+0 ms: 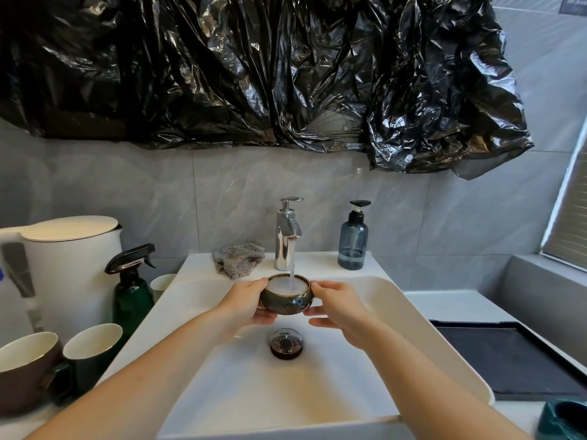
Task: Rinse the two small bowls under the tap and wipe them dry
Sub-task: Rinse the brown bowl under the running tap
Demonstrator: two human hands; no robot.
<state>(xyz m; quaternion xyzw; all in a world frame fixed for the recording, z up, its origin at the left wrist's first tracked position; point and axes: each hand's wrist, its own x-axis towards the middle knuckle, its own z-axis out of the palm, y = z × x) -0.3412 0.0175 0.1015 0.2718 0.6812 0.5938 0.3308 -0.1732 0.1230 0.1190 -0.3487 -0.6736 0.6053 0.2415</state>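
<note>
Now bowl (287,296) between both hands — under tap (287,233).

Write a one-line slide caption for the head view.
Both hands, left and right, hold a small dark bowl under the running tap above the white sink.

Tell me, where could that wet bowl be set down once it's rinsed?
The dark mat right of the sink lies bare, as does the white counter behind it. The left side is crowded: kettle, spray bottle, mugs.
</note>
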